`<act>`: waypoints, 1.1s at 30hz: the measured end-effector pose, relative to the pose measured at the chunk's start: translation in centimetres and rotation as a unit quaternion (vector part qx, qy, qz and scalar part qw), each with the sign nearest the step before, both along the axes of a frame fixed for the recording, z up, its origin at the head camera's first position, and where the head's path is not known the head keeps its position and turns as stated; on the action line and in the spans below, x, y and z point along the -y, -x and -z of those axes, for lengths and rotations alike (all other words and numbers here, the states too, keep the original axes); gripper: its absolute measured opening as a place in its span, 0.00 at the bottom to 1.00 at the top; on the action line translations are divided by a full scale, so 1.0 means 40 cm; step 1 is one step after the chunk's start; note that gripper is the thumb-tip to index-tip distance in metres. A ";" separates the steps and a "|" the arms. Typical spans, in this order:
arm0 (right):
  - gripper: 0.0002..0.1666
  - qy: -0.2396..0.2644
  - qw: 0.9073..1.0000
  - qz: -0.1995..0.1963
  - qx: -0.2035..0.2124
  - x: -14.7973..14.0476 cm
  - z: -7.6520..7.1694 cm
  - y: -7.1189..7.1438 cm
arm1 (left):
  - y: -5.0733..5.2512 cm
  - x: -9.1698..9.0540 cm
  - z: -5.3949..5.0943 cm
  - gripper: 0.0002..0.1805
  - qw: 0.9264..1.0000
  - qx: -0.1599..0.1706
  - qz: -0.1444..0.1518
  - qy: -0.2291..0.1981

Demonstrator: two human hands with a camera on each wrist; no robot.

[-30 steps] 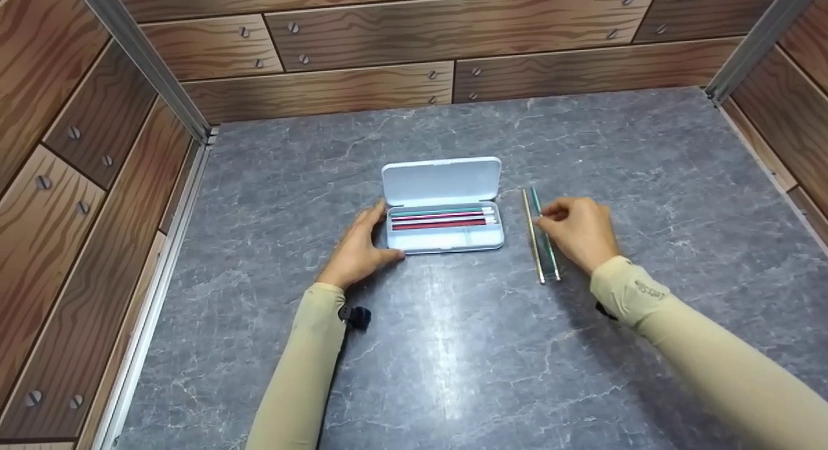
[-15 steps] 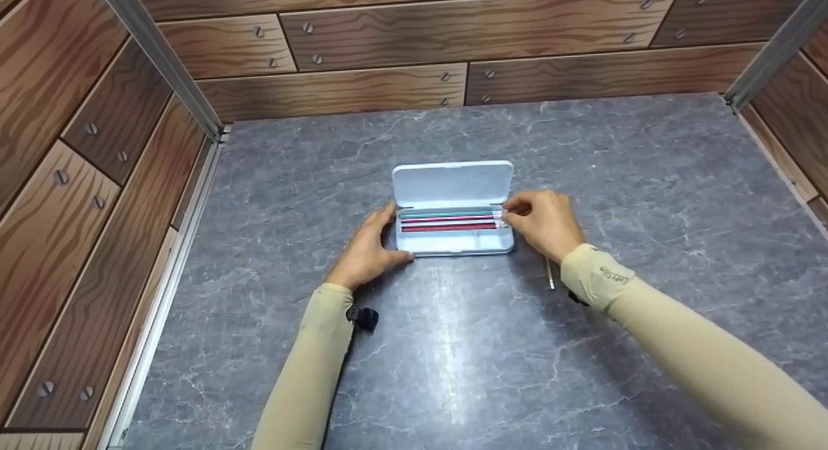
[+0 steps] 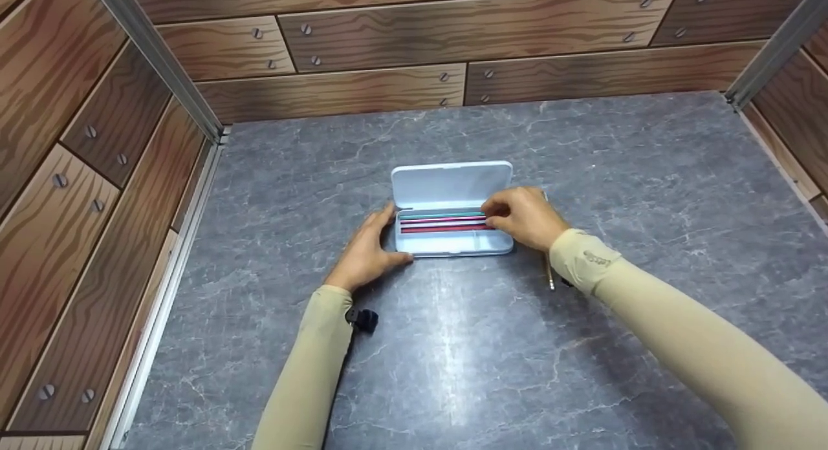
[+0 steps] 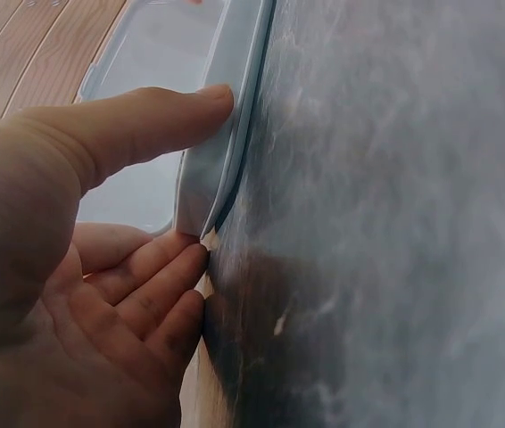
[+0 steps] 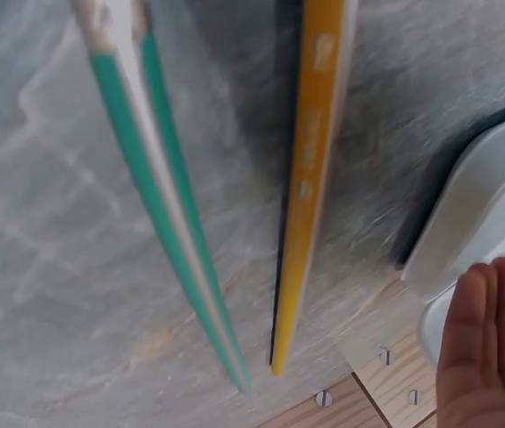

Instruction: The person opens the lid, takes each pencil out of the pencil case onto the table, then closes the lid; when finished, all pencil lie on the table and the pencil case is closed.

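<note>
An open pale-blue pencil case [image 3: 430,244] lies on the table with its lid [image 3: 451,183] raised at the back. Teal, pink and red pencils [image 3: 443,229] lie side by side in its rear compartment. My left hand [image 3: 365,253] grips the case's left end, thumb along the front wall [image 4: 212,169], fingers round the corner. At the right end, my right hand [image 3: 527,217] pinches at the pencils' ends, its thumb and forefinger covering them. In the right wrist view, a yellow pencil [image 5: 306,187] and a green pencil [image 5: 168,196] lie outside the case.
The grey marbled table [image 3: 414,346] is bordered by wood-patterned walls [image 3: 381,39] at the back and sides. Metal posts [image 3: 158,59] stand at the rear corners. A black device [image 3: 363,319] is strapped at my left wrist.
My right hand has moved left from the loose pencils to the case's right end, then slightly farther left over the pencil ends. My left hand stays on the case.
</note>
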State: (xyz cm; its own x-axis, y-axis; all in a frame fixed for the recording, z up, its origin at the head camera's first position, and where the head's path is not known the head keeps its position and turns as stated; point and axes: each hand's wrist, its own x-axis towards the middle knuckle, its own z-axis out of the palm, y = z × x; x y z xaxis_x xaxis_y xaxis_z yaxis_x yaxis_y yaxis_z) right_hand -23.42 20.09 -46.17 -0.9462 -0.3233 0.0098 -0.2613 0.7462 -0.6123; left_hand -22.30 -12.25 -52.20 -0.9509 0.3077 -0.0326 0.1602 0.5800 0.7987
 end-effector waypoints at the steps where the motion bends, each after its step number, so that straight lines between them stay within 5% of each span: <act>1: 0.14 -0.007 1.000 -0.006 -0.001 0.001 0.001 0.005 | 0.000 -0.001 0.000 0.61 1.000 0.000 -0.002 -0.002; 6: 0.13 -0.038 0.999 -0.031 -0.015 0.006 0.004 0.023 | -0.009 -0.009 -0.025 0.60 1.000 0.010 -0.002 -0.012; 14: 0.12 -0.060 0.995 -0.066 -0.045 0.016 0.005 0.033 | 0.023 0.002 0.033 0.62 1.000 -0.012 0.006 -0.002; 17: 0.12 -0.065 0.995 -0.070 -0.042 0.019 0.009 0.036 | 0.023 0.002 0.033 0.62 1.000 -0.015 0.006 0.001; 25: 0.12 -0.069 0.993 -0.088 -0.042 0.018 0.021 0.044 | -0.014 -0.007 -0.030 0.61 1.000 0.016 -0.007 -0.006; 33: 0.13 -0.076 0.990 -0.108 -0.045 0.017 0.017 0.049 | -0.010 -0.005 -0.022 0.60 1.000 0.004 -0.005 -0.001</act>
